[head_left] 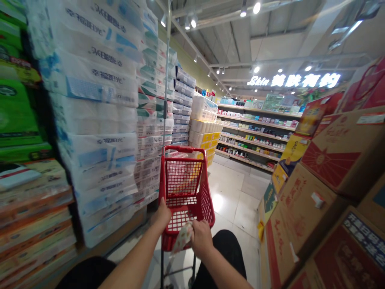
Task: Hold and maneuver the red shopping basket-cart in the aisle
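Left grip (161,216) clasps the red cart (205,182) while right grip (201,237) pinches cloth (183,237) hanging leftward.

Floor (240,196): pale, glossy, tiled, shining brightly in one patch; bearing a red shopping cart (208,204) upright on its legs.
Low brown base (126,230): along the left, under tall stacks of wrapped paper packs (99,116).
Shelves (258,110): several tiers, at the back, loaded with rows of small boxes (260,118).
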Demonstrator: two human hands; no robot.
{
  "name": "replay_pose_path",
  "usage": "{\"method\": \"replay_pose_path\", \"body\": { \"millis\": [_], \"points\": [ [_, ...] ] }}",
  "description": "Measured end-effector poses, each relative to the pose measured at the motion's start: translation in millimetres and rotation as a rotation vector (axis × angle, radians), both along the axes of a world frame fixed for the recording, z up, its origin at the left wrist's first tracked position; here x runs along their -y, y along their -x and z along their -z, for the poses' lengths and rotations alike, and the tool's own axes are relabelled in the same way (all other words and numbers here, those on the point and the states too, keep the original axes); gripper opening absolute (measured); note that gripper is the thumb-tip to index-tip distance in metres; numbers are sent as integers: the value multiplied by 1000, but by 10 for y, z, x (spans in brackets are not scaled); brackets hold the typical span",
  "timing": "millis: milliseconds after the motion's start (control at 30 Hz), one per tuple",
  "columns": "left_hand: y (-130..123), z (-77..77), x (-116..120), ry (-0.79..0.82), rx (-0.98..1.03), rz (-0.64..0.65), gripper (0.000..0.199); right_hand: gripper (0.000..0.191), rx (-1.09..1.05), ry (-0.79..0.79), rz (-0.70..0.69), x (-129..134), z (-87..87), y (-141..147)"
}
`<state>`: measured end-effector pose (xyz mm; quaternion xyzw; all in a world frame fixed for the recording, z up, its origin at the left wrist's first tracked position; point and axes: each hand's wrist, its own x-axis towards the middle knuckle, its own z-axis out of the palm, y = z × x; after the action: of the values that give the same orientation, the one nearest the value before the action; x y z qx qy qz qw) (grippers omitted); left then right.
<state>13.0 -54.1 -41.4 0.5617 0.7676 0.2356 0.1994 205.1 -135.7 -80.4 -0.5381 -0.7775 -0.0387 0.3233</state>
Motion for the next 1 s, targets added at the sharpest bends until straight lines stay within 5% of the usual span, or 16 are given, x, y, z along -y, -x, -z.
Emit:
{"method": "replay_pose_path", "body": {
  "millis": [300, 700, 1000],
  "points": [
    [-137, 31, 171, -2, 45, -25, 60, 13, 20, -36, 3, -59, 15, -46],
    [525, 21, 304, -6, -131, 14, 59, 17, 278, 105, -233, 194, -231, 529],
    [634, -52, 552, -37, -191, 36, 57, 9, 289, 128, -242, 392, -380, 193]
  ]
}}
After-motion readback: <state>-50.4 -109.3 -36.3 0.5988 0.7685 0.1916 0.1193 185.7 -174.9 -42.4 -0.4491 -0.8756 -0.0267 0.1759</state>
